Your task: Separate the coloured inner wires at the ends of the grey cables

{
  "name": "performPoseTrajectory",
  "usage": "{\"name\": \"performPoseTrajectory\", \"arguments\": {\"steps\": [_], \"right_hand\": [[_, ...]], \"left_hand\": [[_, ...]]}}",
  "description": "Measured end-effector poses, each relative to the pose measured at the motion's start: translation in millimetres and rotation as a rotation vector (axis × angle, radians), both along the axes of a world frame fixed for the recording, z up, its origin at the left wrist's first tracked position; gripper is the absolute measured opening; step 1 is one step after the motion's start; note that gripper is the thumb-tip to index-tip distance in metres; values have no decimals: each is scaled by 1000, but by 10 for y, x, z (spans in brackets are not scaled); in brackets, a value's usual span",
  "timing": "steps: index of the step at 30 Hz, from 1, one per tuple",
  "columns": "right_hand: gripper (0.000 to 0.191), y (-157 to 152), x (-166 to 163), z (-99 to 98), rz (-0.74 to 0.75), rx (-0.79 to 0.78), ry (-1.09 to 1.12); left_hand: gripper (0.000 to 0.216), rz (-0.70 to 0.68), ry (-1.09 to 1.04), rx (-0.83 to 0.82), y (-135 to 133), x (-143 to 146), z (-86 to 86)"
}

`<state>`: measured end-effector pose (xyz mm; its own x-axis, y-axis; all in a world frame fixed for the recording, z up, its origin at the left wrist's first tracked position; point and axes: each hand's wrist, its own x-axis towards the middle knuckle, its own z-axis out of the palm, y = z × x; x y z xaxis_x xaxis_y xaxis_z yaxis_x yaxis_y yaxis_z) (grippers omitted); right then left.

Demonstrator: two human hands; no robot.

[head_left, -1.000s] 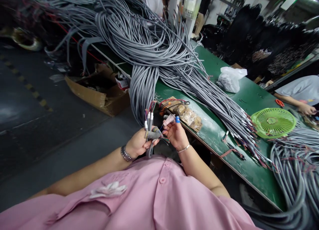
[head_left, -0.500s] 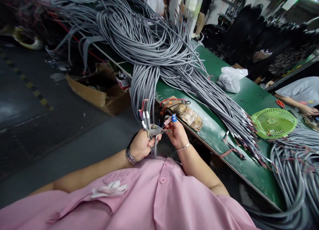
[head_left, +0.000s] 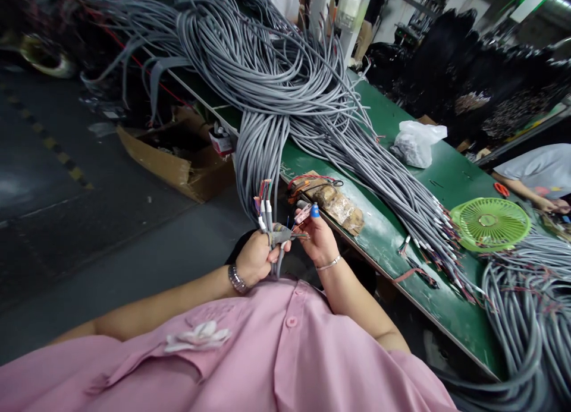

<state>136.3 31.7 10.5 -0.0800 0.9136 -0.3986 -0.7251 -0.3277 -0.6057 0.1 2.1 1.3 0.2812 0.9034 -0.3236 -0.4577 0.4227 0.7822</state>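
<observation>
My left hand (head_left: 255, 258) is closed around a few grey cable ends (head_left: 266, 213) that stand upright, their stripped coloured wires fanning out at the top. My right hand (head_left: 317, 238), with tape on its fingertips and a blue cap on one finger, pinches the thin coloured wires (head_left: 298, 235) that stick out sideways from one cable end by my left thumb. Both hands are held in front of my pink shirt, just off the near edge of the green table (head_left: 446, 174).
A big heap of grey cables (head_left: 267, 73) hangs over the table edge. A taped block with wires (head_left: 334, 204), a white plastic bag (head_left: 414, 141) and a green fan grille (head_left: 489, 222) lie on the table. A cardboard box (head_left: 178, 156) sits on the floor. Another person's arm (head_left: 526, 189) works at the right.
The cable ends in my left hand have turned more upright, and both hands have shifted slightly right. My right fingers have closed in on the thin wires.
</observation>
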Motion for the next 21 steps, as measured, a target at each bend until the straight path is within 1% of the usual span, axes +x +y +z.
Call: {"name": "performPoseTrajectory", "arguments": {"steps": [3, 6, 8, 10, 12, 14, 17, 21], "right_hand": [[35, -6, 23, -29, 57, 4, -5], [46, -13, 86, -45, 132, 14, -20], [53, -28, 150, -42, 214, 25, -50], [57, -59, 218, -25, 339, 25, -102], [55, -101, 274, 2, 452, 39, -183], [47, -144, 303, 37, 503, 74, -289], [39, -187, 292, 102, 498, 129, -440], [37, -215, 238, 202, 512, 223, -548]], "left_hand": [[15, -8, 1, 7, -22, -8, 7], [19, -23, 8, 21, -50, -30, 45], [23, -36, 19, 43, -69, -51, 65], [23, -38, 36, 64, -85, -69, 70], [19, -28, 58, 76, -98, -77, 58], [17, -25, 83, 91, -112, -75, 38], [18, -52, 131, 127, -132, -63, 13], [22, -167, 253, 207, -147, -64, 19]]}}
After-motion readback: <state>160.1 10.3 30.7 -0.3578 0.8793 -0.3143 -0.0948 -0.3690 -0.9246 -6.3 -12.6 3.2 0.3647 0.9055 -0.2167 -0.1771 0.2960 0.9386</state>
